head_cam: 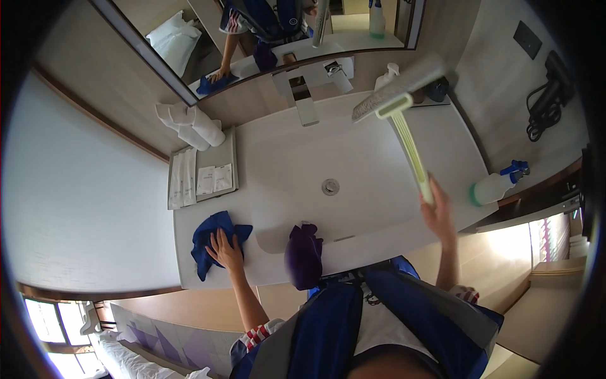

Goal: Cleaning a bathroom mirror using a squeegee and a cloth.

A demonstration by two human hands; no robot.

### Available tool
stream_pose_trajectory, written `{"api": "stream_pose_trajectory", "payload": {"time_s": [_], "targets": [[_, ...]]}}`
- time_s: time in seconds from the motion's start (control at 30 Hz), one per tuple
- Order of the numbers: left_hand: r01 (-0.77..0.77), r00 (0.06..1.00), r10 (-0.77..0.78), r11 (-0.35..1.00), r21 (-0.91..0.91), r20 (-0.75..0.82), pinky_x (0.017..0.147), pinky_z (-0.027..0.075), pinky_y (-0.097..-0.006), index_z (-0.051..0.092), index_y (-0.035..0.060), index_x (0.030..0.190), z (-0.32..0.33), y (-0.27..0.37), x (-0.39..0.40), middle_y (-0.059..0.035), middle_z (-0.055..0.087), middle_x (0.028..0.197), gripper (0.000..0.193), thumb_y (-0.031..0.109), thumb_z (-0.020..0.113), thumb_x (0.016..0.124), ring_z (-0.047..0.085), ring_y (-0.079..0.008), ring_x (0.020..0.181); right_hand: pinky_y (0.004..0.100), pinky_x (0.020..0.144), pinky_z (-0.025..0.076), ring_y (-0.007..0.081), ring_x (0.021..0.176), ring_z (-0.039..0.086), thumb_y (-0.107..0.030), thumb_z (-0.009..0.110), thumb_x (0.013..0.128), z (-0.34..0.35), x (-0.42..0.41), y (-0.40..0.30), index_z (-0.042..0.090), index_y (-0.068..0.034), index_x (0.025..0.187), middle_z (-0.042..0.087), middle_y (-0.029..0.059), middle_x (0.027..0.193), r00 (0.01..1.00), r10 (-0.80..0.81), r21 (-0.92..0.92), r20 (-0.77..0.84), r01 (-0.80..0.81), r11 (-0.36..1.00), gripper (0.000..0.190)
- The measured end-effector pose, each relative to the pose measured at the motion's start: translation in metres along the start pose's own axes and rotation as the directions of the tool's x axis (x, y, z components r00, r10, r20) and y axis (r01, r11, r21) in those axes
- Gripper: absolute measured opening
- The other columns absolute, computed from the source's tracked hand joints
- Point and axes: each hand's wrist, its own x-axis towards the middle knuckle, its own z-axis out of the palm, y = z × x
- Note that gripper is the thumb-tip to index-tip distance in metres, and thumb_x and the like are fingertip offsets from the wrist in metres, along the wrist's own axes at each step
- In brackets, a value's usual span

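Note:
My left hand [226, 252] rests with spread fingers on a crumpled blue cloth [208, 241] at the left front of the white washbasin counter. The handle of a pale green squeegee [411, 142] is in my right hand [438, 208], at the basin's right side. Its long head with a fuzzy-looking pad points up toward the mirror [303, 28] and is partly blurred. A purple cloth [304, 258] hangs over the basin's front edge near my body. Between my hands lies the white basin [307, 175] with its round metal drain [330, 187].
A tray [230, 156] with rolled white towels [194, 125] and sachets stands at the left. The metal tap [304, 102] juts from the wall. At the right are a spray bottle [494, 187] and a wall-mounted hair dryer [551, 92]. A pump bottle [388, 76] stands behind the squeegee head.

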Motion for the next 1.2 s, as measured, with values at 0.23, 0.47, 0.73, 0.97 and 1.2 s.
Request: {"api": "stream_pose_trajectory", "payload": {"time_s": [0.23,0.47,0.73,0.97,1.2], "targets": [[-0.278,0.958,0.284,0.892,-0.355,-0.037,0.091,0.025,-0.0532,0.044,0.0090,0.114,-0.047,0.093,-0.033,-0.0128,0.041,0.120,0.051,0.031,0.060,0.070,0.034,-0.0351,0.114,0.0329,0.052,0.045,0.0226,0.056,0.056,0.004,0.053,0.065,-0.027,0.094,-0.086,0.047,-0.004,0.112,0.053,0.0115,0.074,0.921,-0.021,-0.690,0.388,0.306,0.656,0.049],[-0.251,0.885,0.413,0.813,-0.526,0.216,0.092,0.026,-0.0497,0.046,0.0053,0.113,-0.079,0.160,-0.076,-0.0146,0.037,0.123,0.072,0.046,0.066,0.058,0.033,-0.0357,0.114,0.0333,0.052,0.044,0.0237,0.060,0.058,0.000,0.054,0.062,0.035,0.157,-0.121,0.058,-0.004,0.089,0.057,0.0112,0.066,0.816,-0.005,-0.623,0.578,0.446,0.643,0.027],[-0.240,0.826,0.400,0.887,-0.395,0.397,0.089,0.032,-0.0444,0.032,0.0048,0.122,-0.083,0.173,-0.080,-0.0188,0.033,0.122,0.086,0.028,0.072,0.049,0.032,-0.0357,0.111,0.0319,0.043,0.047,0.0178,0.055,0.060,-0.006,0.059,0.061,0.128,0.250,-0.097,0.062,-0.007,0.070,0.061,0.0042,0.065,0.821,-0.031,-0.691,0.570,0.499,0.523,0.009],[-0.070,0.811,0.308,0.896,-0.439,0.498,0.085,0.036,-0.0411,0.038,0.0088,0.113,-0.065,0.168,-0.072,-0.0185,0.040,0.115,0.071,0.016,0.067,0.049,0.042,-0.0365,0.100,0.0305,0.045,0.049,0.0156,0.056,0.060,-0.008,0.063,0.057,0.084,0.191,-0.130,0.062,-0.007,0.067,0.059,0.0026,0.062,0.726,-0.030,-0.663,0.687,0.643,0.383,0.010],[0.185,0.928,0.181,0.530,-0.827,0.324,0.075,0.044,-0.0334,0.046,0.0041,0.104,-0.051,0.130,-0.042,-0.0148,0.056,0.092,0.057,0.004,0.062,0.049,0.056,-0.0306,0.084,0.0312,0.054,0.042,0.0220,0.061,0.055,-0.002,0.054,0.064,-0.027,0.122,-0.112,0.059,-0.011,0.095,0.055,0.0081,0.065,0.788,-0.136,-0.582,0.600,0.547,0.602,0.033]]}}
